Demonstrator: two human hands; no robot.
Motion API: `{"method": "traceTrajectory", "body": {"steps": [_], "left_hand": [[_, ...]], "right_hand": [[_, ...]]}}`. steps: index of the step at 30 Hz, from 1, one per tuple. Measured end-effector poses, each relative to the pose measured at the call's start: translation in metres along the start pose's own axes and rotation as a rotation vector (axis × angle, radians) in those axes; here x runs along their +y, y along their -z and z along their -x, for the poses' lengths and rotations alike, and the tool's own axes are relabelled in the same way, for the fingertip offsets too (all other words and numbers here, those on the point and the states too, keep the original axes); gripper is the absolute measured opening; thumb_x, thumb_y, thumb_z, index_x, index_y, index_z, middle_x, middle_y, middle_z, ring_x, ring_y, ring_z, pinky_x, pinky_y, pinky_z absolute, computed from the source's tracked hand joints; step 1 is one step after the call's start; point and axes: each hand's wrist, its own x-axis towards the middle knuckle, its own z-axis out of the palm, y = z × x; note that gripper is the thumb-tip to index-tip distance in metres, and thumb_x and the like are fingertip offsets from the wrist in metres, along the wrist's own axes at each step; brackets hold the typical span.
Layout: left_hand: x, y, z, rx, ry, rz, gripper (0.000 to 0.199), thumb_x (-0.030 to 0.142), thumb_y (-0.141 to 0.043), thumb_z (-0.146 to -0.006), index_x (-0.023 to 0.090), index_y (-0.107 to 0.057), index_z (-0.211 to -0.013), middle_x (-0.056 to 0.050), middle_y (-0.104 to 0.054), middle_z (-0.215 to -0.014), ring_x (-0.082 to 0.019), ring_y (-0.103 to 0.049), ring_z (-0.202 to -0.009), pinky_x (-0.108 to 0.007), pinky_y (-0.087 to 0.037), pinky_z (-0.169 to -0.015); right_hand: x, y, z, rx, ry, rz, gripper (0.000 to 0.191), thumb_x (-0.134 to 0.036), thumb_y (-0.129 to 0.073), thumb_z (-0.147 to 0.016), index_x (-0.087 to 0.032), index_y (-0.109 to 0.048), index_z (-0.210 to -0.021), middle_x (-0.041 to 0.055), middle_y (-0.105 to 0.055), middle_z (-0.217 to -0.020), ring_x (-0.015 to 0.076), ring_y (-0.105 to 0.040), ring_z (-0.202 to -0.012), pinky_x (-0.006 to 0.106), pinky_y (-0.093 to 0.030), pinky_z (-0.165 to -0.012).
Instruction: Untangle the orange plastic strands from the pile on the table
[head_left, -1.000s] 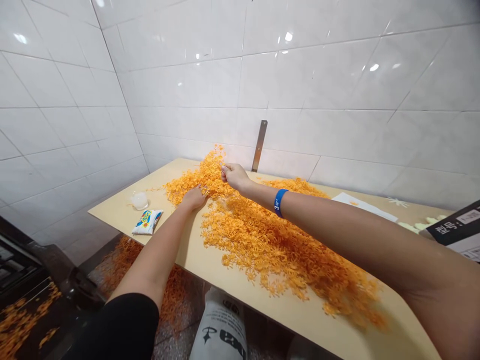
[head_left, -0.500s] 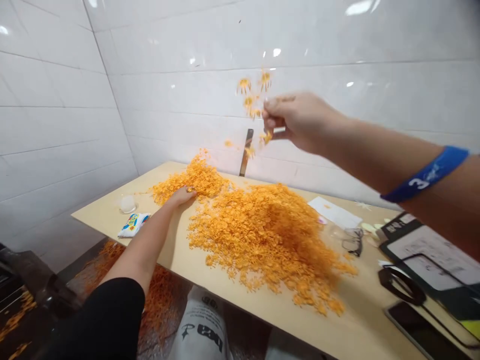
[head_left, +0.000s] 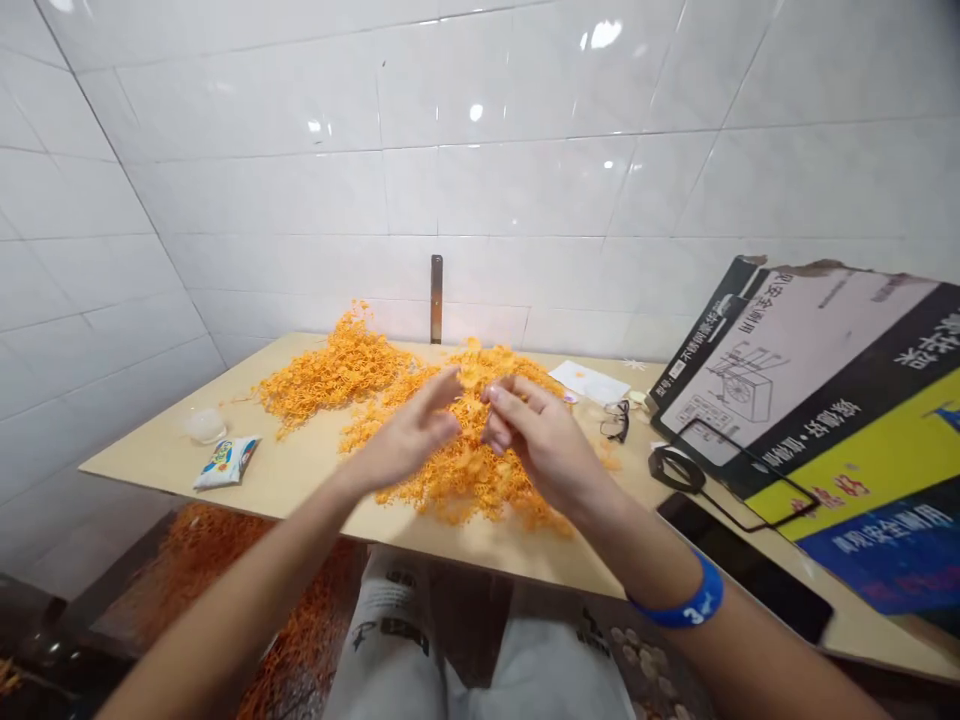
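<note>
Hands (head_left: 551,450) hover, narrowly apart, over orange sprigs (head_left: 487,485) (table edge (head_left: 465,555) nearby).

On the counter (head_left: 292,465), read from your place: one heap of sprigs (head_left: 466,475) at 12 o'clock, a second heap (head_left: 330,372) at 11, packet (head_left: 225,463) at 10, spectacles (head_left: 619,420) at 1, phone (head_left: 742,565) at 2 before the carton (head_left: 810,425).

Orange sprigs (head_left: 474,482) — tangled, branching, loosely heaped
</note>
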Motion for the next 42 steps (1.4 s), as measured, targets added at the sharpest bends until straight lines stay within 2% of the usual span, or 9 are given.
{"method": "traceTrajectory", "body": {"steps": [4,13,18,21,25,29,32,37,42], "left_hand": [[0.019,-0.061,0.05,-0.091,-0.01,0.2,0.067,0.067,-0.057,-0.079,0.023,-0.059,-0.129,-0.014,-0.063,-0.126,-0.032,-0.062,-0.113,-0.045,-0.052,-0.096],[0.024,-0.083,0.068,0.219,-0.022,0.429,0.039,0.046,-0.045,-0.095,0.019,-0.07,-0.108,-0.01,-0.068,-0.121,-0.026,-0.059,-0.121,-0.041,-0.045,-0.105],[0.02,-0.107,0.069,0.294,0.138,0.6,0.039,0.052,-0.05,-0.091,0.016,-0.064,-0.088,-0.008,-0.074,-0.078,-0.024,-0.074,-0.079,-0.034,-0.058,-0.071],[0.012,-0.093,0.056,0.469,0.168,0.574,0.04,0.056,-0.055,-0.087,0.017,-0.058,-0.081,-0.002,-0.066,-0.06,-0.018,-0.07,-0.06,-0.028,-0.055,-0.058],[-0.014,-0.037,0.019,0.975,0.016,0.257,0.038,0.05,-0.04,-0.095,0.02,-0.049,-0.074,0.006,-0.044,-0.044,-0.011,-0.051,-0.041,-0.022,-0.047,-0.051],[-0.042,-0.007,-0.017,0.544,0.288,-0.585,0.026,0.031,-0.04,-0.094,0.016,-0.06,-0.095,-0.006,-0.064,-0.072,-0.019,-0.063,-0.067,-0.03,-0.05,-0.066],[-0.057,-0.01,-0.033,0.284,0.446,-0.869,0.043,0.036,-0.051,-0.088,0.007,-0.057,-0.119,-0.022,-0.066,-0.109,-0.034,-0.062,-0.106,-0.043,-0.047,-0.089],[-0.072,-0.013,-0.045,0.151,0.426,-0.997,0.066,0.042,-0.038,-0.095,-0.002,-0.033,-0.145,-0.027,-0.035,-0.15,-0.041,-0.031,-0.14,-0.054,-0.029,-0.11],[-0.067,-0.025,-0.028,0.244,0.198,-0.751,0.048,0.022,-0.036,-0.095,0.014,-0.047,-0.142,-0.013,-0.045,-0.148,-0.029,-0.036,-0.14,-0.053,-0.019,-0.118]], "right_hand": [[0.017,-0.021,0.043,0.015,-0.013,-0.006,0.028,-0.05,-0.063,-0.081,-0.022,-0.06,-0.081,-0.0014,-0.056,-0.064,0.0133,-0.05,-0.054,0.027,-0.042,-0.052],[0.05,-0.025,0.095,-0.048,-0.085,0.139,0.043,-0.055,-0.05,-0.088,-0.022,-0.044,-0.06,-0.0019,-0.043,-0.055,0.0138,-0.039,-0.052,0.028,-0.034,-0.051],[0.062,-0.023,0.098,-0.023,-0.016,0.179,0.044,-0.051,-0.044,-0.091,-0.023,-0.035,-0.058,-0.0037,-0.032,-0.054,0.0129,-0.028,-0.051,0.029,-0.026,-0.049],[0.063,-0.017,0.102,-0.003,0.053,0.204,0.041,-0.045,-0.042,-0.094,-0.022,-0.035,-0.06,-0.0038,-0.032,-0.056,0.0126,-0.029,-0.051,0.029,-0.025,-0.05],[0.07,-0.001,0.116,-0.043,0.056,0.178,0.042,-0.042,-0.042,-0.096,-0.021,-0.036,-0.061,-0.0034,-0.035,-0.059,0.0117,-0.033,-0.053,0.028,-0.026,-0.052],[0.085,0.014,0.118,0.012,-0.065,-0.113,0.043,-0.047,-0.048,-0.094,-0.021,-0.036,-0.062,-0.0067,-0.028,-0.055,0.0091,-0.026,-0.049,0.026,-0.023,-0.048],[0.09,0.017,0.113,0.075,-0.135,-0.258,0.045,-0.048,-0.056,-0.09,-0.021,-0.033,-0.06,-0.009,-0.025,-0.052,0.007,-0.02,-0.045,0.025,-0.018,-0.045],[0.091,0.015,0.107,0.168,-0.179,-0.285,0.046,-0.051,-0.062,-0.084,-0.02,-0.037,-0.061,-0.0096,-0.029,-0.051,0.0053,-0.022,-0.044,0.023,-0.018,-0.045],[0.093,0.015,0.101,0.268,-0.164,-0.278,0.041,-0.051,-0.065,-0.081,-0.019,-0.046,-0.065,-0.0079,-0.037,-0.054,0.0059,-0.031,-0.047,0.021,-0.026,-0.047]]}}
